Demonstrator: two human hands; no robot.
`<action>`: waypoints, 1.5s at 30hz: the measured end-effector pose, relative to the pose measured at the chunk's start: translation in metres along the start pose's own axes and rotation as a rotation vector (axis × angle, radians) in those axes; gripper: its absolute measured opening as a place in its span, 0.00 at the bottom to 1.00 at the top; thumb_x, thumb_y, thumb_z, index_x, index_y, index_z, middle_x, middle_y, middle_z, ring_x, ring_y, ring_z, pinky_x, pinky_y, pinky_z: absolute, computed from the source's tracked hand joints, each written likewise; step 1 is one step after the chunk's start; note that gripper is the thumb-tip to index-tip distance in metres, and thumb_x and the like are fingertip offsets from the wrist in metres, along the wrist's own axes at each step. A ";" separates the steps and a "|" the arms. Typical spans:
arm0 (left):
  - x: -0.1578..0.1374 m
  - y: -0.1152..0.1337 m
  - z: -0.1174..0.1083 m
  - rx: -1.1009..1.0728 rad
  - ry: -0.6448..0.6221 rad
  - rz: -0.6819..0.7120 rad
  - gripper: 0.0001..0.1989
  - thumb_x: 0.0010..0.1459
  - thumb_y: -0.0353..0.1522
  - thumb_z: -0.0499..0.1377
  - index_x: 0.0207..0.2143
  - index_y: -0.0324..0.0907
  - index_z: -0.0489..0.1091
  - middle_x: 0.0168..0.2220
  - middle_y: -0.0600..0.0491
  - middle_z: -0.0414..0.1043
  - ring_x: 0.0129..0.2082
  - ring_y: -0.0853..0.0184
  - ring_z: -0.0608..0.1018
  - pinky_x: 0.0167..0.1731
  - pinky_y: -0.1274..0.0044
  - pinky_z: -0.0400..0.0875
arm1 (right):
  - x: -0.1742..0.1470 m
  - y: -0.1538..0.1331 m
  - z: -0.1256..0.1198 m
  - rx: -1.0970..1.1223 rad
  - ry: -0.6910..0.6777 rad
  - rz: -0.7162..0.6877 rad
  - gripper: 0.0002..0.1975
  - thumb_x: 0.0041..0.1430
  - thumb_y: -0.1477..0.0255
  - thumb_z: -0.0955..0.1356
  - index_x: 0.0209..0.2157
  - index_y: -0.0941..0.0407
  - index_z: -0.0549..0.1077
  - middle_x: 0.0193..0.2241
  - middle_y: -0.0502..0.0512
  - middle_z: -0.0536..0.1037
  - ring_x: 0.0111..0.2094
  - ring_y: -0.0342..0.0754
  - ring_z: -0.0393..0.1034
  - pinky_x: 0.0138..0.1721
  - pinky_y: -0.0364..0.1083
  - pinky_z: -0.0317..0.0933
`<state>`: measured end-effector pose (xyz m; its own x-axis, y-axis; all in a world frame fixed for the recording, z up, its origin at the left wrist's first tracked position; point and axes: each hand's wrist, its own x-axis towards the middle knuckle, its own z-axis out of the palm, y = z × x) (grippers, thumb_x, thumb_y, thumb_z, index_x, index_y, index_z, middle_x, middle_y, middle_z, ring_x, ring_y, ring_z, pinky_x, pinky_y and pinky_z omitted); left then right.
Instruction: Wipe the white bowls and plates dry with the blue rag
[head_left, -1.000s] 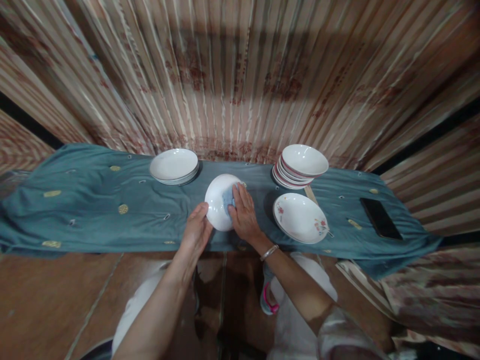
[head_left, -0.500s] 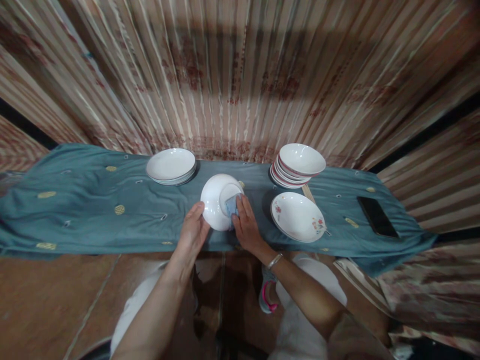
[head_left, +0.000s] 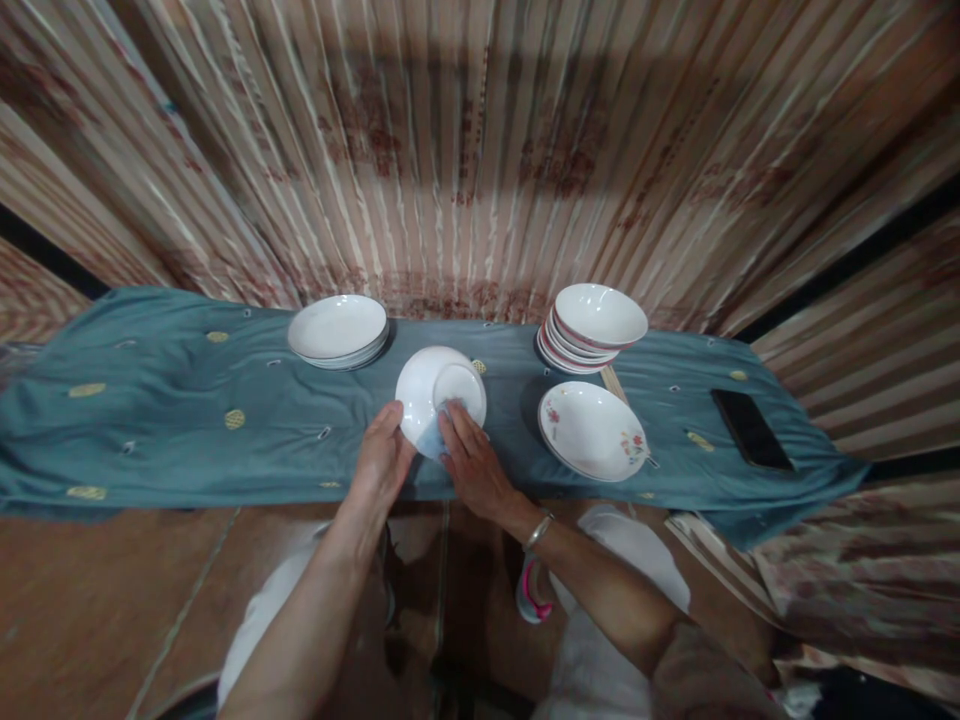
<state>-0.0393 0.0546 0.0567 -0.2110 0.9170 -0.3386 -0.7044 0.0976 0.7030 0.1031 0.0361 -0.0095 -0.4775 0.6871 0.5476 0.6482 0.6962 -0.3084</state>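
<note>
A white bowl (head_left: 418,385) is held with its underside and foot ring facing up, above the near middle of the cloth-covered table. My left hand (head_left: 381,455) grips its left rim, the thumb on the outer surface. With my right hand (head_left: 474,462) I press a light blue cloth (head_left: 430,440) against the bowl's underside, near the foot ring; the fingers cover part of it. To the right lies a shallow white dish with flowers (head_left: 592,432). Behind that dish stands a stack of white bowls with red bands (head_left: 600,318).
A stack of white plates (head_left: 337,328) stands at the back left. A black phone (head_left: 751,430) lies at the right on the teal tablecloth (head_left: 172,420). Pleated curtains (head_left: 480,150) hang right behind the table. A pale strip (head_left: 613,383) lies beside the bowl stack.
My right hand has slid the cloth leftward and a little down across the bowl's underside. My left hand keeps its grip on the rim.
</note>
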 end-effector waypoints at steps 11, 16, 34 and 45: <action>-0.008 0.001 0.005 0.010 -0.075 -0.022 0.13 0.41 0.30 0.71 0.26 0.38 0.69 0.21 0.59 0.73 0.19 0.75 0.72 0.22 0.84 0.68 | 0.046 -0.002 -0.020 -0.047 0.053 -0.019 0.24 0.68 0.72 0.57 0.63 0.63 0.58 0.65 0.63 0.59 0.70 0.53 0.39 0.68 0.58 0.46; -0.008 -0.001 0.006 0.018 -0.139 -0.001 0.17 0.35 0.32 0.74 0.24 0.38 0.70 0.23 0.58 0.74 0.22 0.76 0.73 0.25 0.85 0.68 | 0.060 0.012 -0.025 0.029 0.117 0.076 0.25 0.68 0.69 0.55 0.64 0.62 0.56 0.65 0.63 0.57 0.69 0.51 0.43 0.68 0.57 0.45; -0.002 -0.002 0.002 -0.005 -0.060 -0.031 0.14 0.40 0.30 0.73 0.24 0.38 0.69 0.22 0.58 0.73 0.21 0.76 0.73 0.27 0.84 0.70 | 0.029 0.050 0.005 0.414 0.232 0.553 0.30 0.68 0.58 0.53 0.63 0.62 0.59 0.64 0.65 0.61 0.65 0.51 0.54 0.67 0.55 0.47; 0.002 0.001 0.002 -0.048 0.015 -0.032 0.09 0.48 0.25 0.67 0.23 0.37 0.68 0.21 0.57 0.72 0.20 0.76 0.73 0.26 0.84 0.71 | -0.009 0.029 0.016 0.488 0.209 0.630 0.30 0.68 0.57 0.53 0.66 0.58 0.53 0.66 0.62 0.55 0.68 0.50 0.48 0.68 0.57 0.43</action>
<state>-0.0396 0.0575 0.0579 -0.1977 0.9079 -0.3696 -0.7428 0.1073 0.6608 0.1165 0.0535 -0.0355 0.0413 0.9598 0.2777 0.4043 0.2381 -0.8831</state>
